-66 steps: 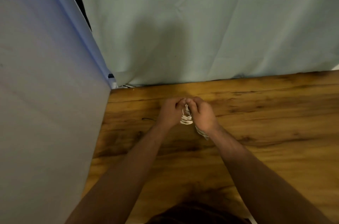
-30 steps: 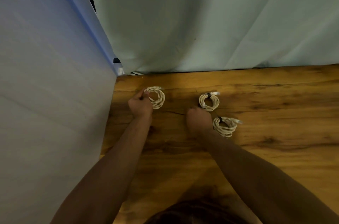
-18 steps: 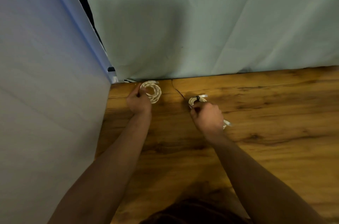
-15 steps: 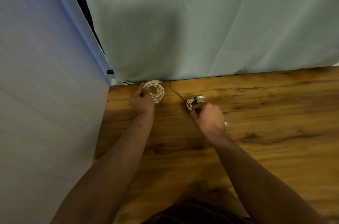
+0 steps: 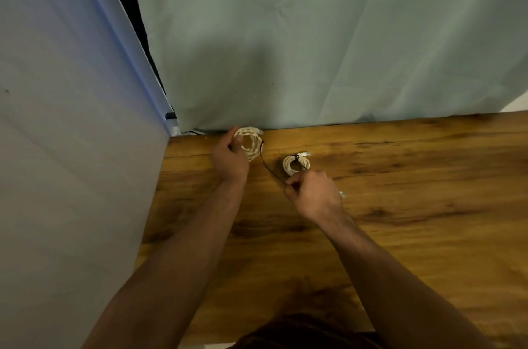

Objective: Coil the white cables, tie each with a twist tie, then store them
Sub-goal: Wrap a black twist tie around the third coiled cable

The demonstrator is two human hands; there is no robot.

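Observation:
My left hand grips a coiled white cable at the far left of the wooden table, close to the curtain's hem. A thin black twist tie runs from that coil down to my right hand, which pinches its lower end. Just beyond my right hand lies a second coiled white cable, tied with a dark tie at its top. A white plug tip of a third cable peeks out from behind my right hand; the rest of it is hidden.
A pale green curtain hangs along the table's far edge. A light fabric panel walls off the left side. Bare wood stretches to the right and toward me.
My right hand has drawn back toward me from the tied coil, pulling the black twist tie out straight. My left hand keeps its hold on the left coil.

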